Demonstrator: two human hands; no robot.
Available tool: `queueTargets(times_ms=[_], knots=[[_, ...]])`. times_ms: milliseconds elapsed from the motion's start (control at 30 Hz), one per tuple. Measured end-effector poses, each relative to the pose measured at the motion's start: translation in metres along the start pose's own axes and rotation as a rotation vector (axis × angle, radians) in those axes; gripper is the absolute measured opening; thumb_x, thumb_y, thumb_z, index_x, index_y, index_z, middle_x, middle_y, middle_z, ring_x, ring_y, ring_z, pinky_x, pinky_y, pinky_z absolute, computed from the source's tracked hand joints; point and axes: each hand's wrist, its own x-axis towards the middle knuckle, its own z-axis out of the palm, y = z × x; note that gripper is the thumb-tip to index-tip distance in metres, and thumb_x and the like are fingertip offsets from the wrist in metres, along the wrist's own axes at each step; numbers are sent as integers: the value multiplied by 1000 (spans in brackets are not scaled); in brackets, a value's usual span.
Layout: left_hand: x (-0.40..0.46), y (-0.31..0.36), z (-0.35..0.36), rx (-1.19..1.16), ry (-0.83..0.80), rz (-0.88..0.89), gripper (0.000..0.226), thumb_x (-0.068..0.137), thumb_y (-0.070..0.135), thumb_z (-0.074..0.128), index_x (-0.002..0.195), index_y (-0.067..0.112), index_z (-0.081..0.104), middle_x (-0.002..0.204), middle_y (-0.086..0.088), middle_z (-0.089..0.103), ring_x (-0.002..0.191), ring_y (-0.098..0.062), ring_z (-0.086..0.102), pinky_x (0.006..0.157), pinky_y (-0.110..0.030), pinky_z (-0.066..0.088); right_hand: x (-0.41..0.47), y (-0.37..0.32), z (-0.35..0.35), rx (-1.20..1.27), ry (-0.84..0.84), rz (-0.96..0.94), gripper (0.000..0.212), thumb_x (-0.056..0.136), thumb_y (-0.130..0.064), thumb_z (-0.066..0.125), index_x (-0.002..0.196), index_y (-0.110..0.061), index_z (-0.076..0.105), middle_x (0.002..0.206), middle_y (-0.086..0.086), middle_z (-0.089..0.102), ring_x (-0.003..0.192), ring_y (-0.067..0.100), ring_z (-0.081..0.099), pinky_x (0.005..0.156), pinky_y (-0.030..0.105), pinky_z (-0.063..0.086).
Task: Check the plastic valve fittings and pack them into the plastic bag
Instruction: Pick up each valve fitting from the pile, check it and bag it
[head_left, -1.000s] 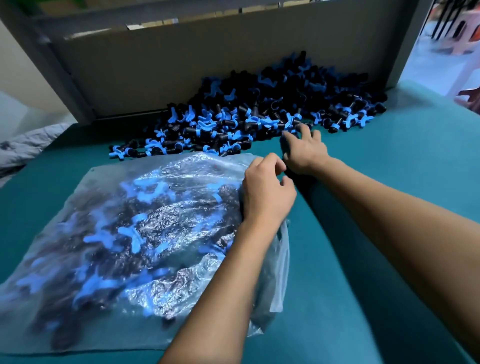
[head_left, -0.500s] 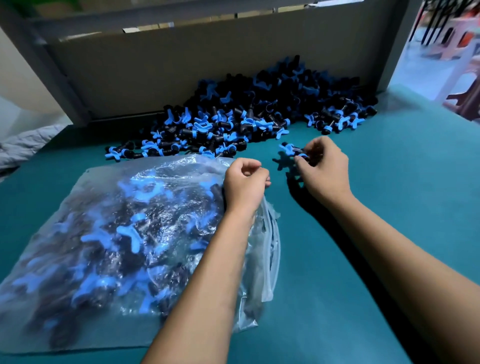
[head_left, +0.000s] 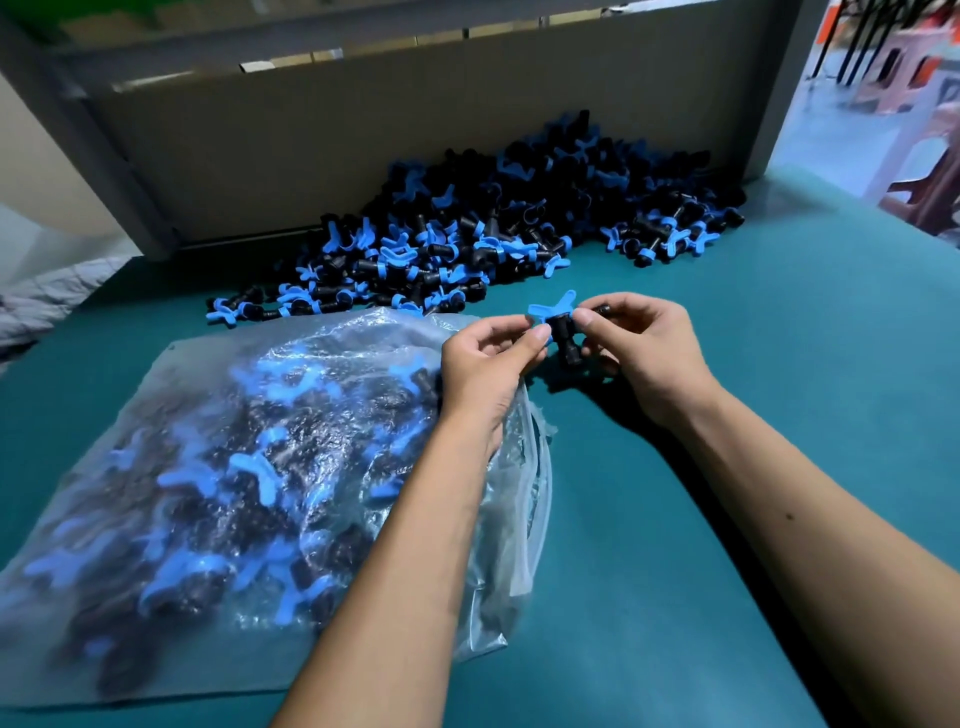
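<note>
Between left hand (head_left: 485, 358) and right hand (head_left: 641, 353), pinched valve fitting (head_left: 558, 325)

A flat teal green table top (head_left: 779, 415) fills the room's middle. A tall grey board wall (head_left: 363, 145) stands behind it. Pink plastic stools (head_left: 893, 78) sit far right.

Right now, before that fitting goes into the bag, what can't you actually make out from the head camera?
- Held fitting: the fingers of the left hand and right hand cover both ends; defects too small to judge.
- Plastic bag: glare and motion blur hide the count inside; its near-left corner is cut off by the frame edge.
- Bag opening: the left forearm covers it.
- Loose pile: the rear fittings are dark and overlapping.
</note>
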Motion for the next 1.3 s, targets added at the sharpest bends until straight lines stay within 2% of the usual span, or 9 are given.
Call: queueTargets(times_ms=[233, 433, 667, 867, 967, 1033, 1100, 1200, 1300], knots=[[-2, 1, 0, 12, -30, -10, 13, 84, 0, 81, 89, 10, 75, 76, -6, 76, 71, -14, 71, 72, -21, 57, 2, 3, -1, 65, -26, 3, 9, 86, -14, 79, 94, -14, 74, 69, 3, 68, 58, 16, 61, 49, 22, 43], [1, 3, -3, 20, 85, 33, 12, 85, 3, 81, 95, 8, 75, 75, -2, 76, 68, -9, 70, 67, -17, 55, 8, 5, -7, 244, 213, 37, 19, 89, -6, 74, 107, -7, 67, 71, 1, 71, 59, 12, 60, 55, 19, 46], [-4, 1, 0, 25, -14, 4, 13, 86, -6, 76, 88, 7, 72, 76, -5, 76, 69, -14, 71, 69, -20, 59, 1, 4, 2, -70, -61, -69, 24, 84, -6, 80, 106, -6, 69, 76, -2, 75, 56, 6, 62, 54, 15, 47], [-2, 4, 1, 45, 58, 66, 12, 86, -3, 78, 88, 8, 74, 74, -1, 75, 71, -14, 71, 71, -20, 58, 5, 4, -4, 172, 236, -8, 26, 89, -7, 75, 110, -5, 61, 70, 1, 67, 50, 12, 51, 51, 20, 43], [-3, 3, 3, 51, 97, 73, 9, 87, 3, 80, 89, 7, 73, 76, -3, 74, 72, -15, 73, 72, -24, 57, 5, 8, -3, -7, 282, -64, 27, 89, -17, 76, 110, -11, 60, 89, 0, 71, 63, 20, 58, 58, 30, 50], [-4, 5, 5, 19, 138, 60, 11, 87, 8, 81, 88, 6, 70, 76, -5, 74, 72, -16, 74, 71, -26, 57, 3, 9, 0, -182, 227, -113, 28, 88, -27, 78, 109, -19, 62, 106, -1, 68, 76, 34, 63, 64, 38, 53], [-4, 9, 5, -15, 147, 54, 14, 87, 9, 82, 86, 6, 68, 76, -7, 75, 70, -16, 74, 66, -24, 56, 0, 9, 3, -272, 91, -156, 32, 84, -31, 81, 109, -25, 62, 110, -2, 67, 85, 29, 67, 63, 35, 57], [-7, 15, 9, -39, 109, 52, 16, 87, 9, 81, 87, 1, 67, 72, -10, 73, 64, -15, 71, 63, -22, 56, 0, 9, 5, -387, 2, -269, 36, 80, -23, 85, 110, -21, 65, 102, -7, 70, 84, 15, 69, 71, 31, 59], [-12, 22, 17, 31, 60, 109, 19, 88, 11, 81, 85, -1, 66, 67, -7, 71, 62, -19, 70, 65, -26, 58, -1, 7, 6, -307, 28, -260, 21, 86, -15, 80, 104, -14, 69, 90, 1, 74, 74, 20, 71, 69, 37, 59]])
